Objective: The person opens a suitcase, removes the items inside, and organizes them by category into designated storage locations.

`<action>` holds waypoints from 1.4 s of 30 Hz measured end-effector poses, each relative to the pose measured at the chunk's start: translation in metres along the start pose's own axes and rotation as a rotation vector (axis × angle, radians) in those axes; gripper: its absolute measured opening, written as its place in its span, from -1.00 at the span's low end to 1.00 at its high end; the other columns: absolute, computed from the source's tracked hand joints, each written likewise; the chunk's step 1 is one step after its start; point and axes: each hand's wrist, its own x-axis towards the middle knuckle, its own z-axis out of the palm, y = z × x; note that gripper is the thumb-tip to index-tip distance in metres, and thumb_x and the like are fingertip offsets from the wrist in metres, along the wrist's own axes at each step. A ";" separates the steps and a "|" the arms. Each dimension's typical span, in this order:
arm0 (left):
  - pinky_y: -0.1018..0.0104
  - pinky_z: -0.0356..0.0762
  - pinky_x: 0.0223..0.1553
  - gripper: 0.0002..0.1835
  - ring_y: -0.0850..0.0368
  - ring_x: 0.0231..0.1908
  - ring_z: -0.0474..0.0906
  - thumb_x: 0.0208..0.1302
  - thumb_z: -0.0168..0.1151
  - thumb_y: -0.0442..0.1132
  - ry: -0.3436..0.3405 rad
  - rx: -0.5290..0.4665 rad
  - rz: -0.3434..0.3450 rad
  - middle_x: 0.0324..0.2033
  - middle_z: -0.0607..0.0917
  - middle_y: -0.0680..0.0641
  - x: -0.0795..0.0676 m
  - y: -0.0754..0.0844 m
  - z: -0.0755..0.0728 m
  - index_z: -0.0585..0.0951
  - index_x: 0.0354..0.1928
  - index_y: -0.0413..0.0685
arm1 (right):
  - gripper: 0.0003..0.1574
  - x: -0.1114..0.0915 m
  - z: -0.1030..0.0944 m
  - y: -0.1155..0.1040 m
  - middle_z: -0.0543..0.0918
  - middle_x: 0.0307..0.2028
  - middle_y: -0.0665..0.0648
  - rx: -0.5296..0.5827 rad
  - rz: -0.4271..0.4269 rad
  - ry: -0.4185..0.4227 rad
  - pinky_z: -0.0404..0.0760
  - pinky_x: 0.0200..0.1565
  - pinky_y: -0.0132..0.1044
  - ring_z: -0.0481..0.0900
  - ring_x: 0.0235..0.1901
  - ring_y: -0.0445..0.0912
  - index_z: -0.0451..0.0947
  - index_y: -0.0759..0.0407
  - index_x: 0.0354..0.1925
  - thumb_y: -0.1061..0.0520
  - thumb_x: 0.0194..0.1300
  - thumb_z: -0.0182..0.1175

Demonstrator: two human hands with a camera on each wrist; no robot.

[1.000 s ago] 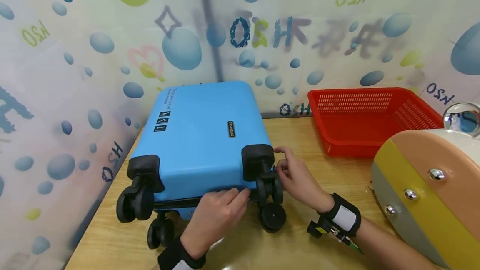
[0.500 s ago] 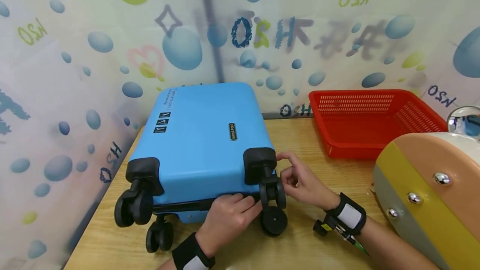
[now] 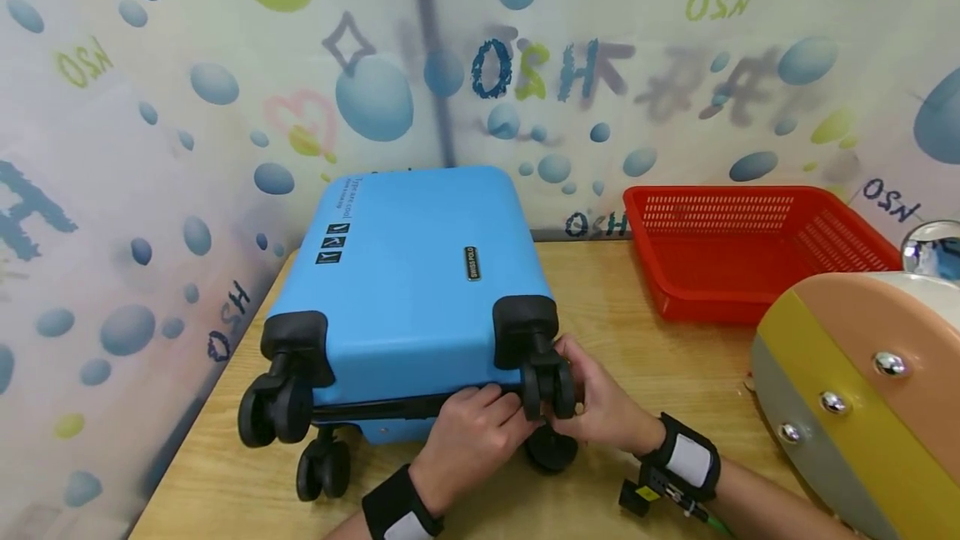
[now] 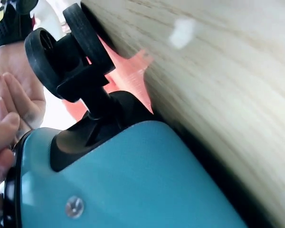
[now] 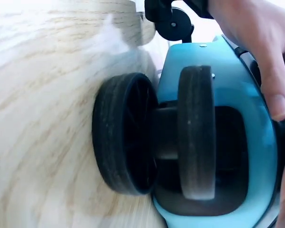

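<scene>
A light blue hard-shell suitcase (image 3: 420, 290) lies flat on a wooden table, its wheeled end toward me. My left hand (image 3: 476, 436) grips the black seam (image 3: 375, 411) between the shells, left of the near right wheels (image 3: 547, 386). In the right wrist view, the left thumb (image 5: 275, 95) presses along that seam. My right hand (image 3: 600, 407) reaches around the same corner from the right, partly hidden behind the wheels. Its curled fingers (image 4: 12, 90) come close to the left hand's fingertips in the left wrist view; what lies between them is hidden.
A red plastic basket (image 3: 675, 307) stands at the back right of the table (image 3: 600, 290). A rounded striped case (image 3: 832, 357) with silver knobs sits at the right edge. A patterned curtain (image 3: 562, 132) hangs behind and to the left.
My left hand has slid right along the seam toward the corner wheels. My right hand has shifted down from the suitcase's side to behind the wheels, nearer the left hand.
</scene>
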 end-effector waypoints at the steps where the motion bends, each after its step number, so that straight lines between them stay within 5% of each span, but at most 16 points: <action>1: 0.47 0.46 -0.49 -0.71 0.29 -0.48 0.53 0.48 0.06 -0.07 0.007 0.007 0.001 -0.49 0.67 0.20 0.000 0.001 0.000 0.75 -0.33 0.20 | -0.30 0.000 0.000 0.000 0.62 -0.32 0.20 -0.008 -0.001 -0.013 0.72 -0.20 -0.25 0.62 -0.34 -0.17 0.19 0.29 0.10 0.53 0.05 0.25; 6: 0.43 0.44 -0.52 -0.57 0.24 -0.52 0.49 0.57 -0.11 -0.19 0.023 0.072 0.012 -0.55 0.63 0.16 0.001 0.004 0.001 0.73 -0.38 0.15 | -0.06 0.001 -0.017 -0.006 0.66 -0.13 0.11 -0.024 0.103 -0.170 0.72 -0.14 -0.23 0.65 -0.23 -0.18 0.11 0.23 0.33 0.37 0.10 0.39; 11: 0.43 0.42 -0.55 -0.70 0.23 -0.56 0.47 0.47 0.07 -0.17 0.019 0.106 0.004 -0.59 0.60 0.14 0.004 0.009 0.003 0.73 -0.39 0.11 | -0.47 0.012 -0.056 -0.010 0.59 -0.41 0.20 0.054 0.179 -0.310 0.62 -0.45 -0.28 0.52 -0.51 -0.07 0.25 0.25 0.05 0.40 0.15 0.22; 13: 0.43 0.43 -0.55 -0.79 0.23 -0.57 0.47 0.37 0.21 -0.14 0.021 0.093 -0.011 -0.59 0.60 0.14 0.005 0.011 0.004 0.73 -0.42 0.12 | -0.65 0.020 -0.069 -0.010 0.58 -0.44 0.19 0.067 0.164 -0.232 0.59 -0.50 -0.30 0.47 -0.56 -0.03 0.27 0.26 -0.10 0.45 0.18 0.12; 17: 0.45 0.43 -0.57 -0.89 0.25 -0.60 0.45 0.20 0.37 -0.12 0.059 0.056 -0.025 -0.60 0.62 0.14 0.006 0.014 0.006 0.73 -0.47 0.12 | -0.85 0.045 -0.077 -0.015 0.58 -0.37 0.11 -0.046 0.158 0.142 0.58 -0.45 -0.31 0.49 -0.51 0.01 0.31 0.31 -0.12 0.38 0.37 0.06; 19: 0.46 0.41 -0.60 -0.88 0.27 -0.64 0.43 0.23 0.35 -0.14 0.093 0.046 -0.028 -0.61 0.61 0.13 0.006 0.015 0.007 0.72 -0.47 0.11 | -0.75 0.064 -0.073 -0.018 0.59 -0.20 0.11 -0.146 0.205 0.304 0.60 -0.27 -0.29 0.53 -0.31 0.01 0.34 0.28 0.01 0.21 0.44 0.11; 21: 0.48 0.38 -0.63 -0.82 0.28 -0.67 0.41 0.30 0.27 -0.16 0.125 0.049 -0.028 -0.63 0.59 0.13 0.006 0.015 0.007 0.70 -0.48 0.09 | -0.53 0.082 -0.069 -0.022 0.53 0.08 0.14 -0.223 0.260 0.361 0.59 -0.02 -0.15 0.50 -0.01 0.04 0.32 0.21 0.20 0.03 0.46 0.13; 25: 0.48 0.36 -0.66 -0.76 0.29 -0.71 0.39 0.32 0.17 -0.16 0.159 0.077 -0.031 -0.67 0.56 0.12 0.007 0.015 0.008 0.65 -0.53 0.07 | -0.19 0.112 -0.066 -0.026 0.12 0.49 0.14 -0.236 0.361 0.288 0.33 0.33 0.18 0.17 0.42 0.11 0.09 -0.03 0.50 -0.18 0.44 0.10; 32: 0.50 0.30 -0.71 -0.76 0.30 -0.76 0.33 0.26 0.15 -0.17 0.187 0.026 -0.154 -0.76 0.46 0.15 0.008 0.021 0.008 0.65 -0.57 0.08 | 0.02 0.133 -0.068 -0.024 -0.35 0.59 0.05 0.100 0.456 0.154 -0.06 0.44 0.37 -0.19 0.55 0.17 -0.37 -0.30 0.58 -0.10 0.43 0.04; 38: 0.52 0.30 -0.69 -0.88 0.32 -0.74 0.41 0.02 0.46 -0.17 0.176 -0.040 -0.275 -0.73 0.48 0.16 0.009 0.022 0.007 0.68 -0.56 0.10 | -0.02 0.136 -0.060 -0.023 -0.44 0.58 -0.05 0.169 0.441 0.163 -0.12 0.46 0.33 -0.26 0.55 0.15 -0.36 -0.42 0.56 -0.04 0.45 0.00; 42: 0.55 0.25 -0.69 -0.82 0.33 -0.76 0.39 -0.10 0.48 -0.21 0.180 -0.070 -0.324 -0.76 0.41 0.16 0.009 0.024 0.007 0.62 -0.65 0.13 | -0.04 0.135 -0.058 -0.021 -0.42 0.58 -0.04 0.175 0.450 0.181 -0.08 0.44 0.35 -0.21 0.53 0.17 -0.33 -0.45 0.55 -0.05 0.45 0.00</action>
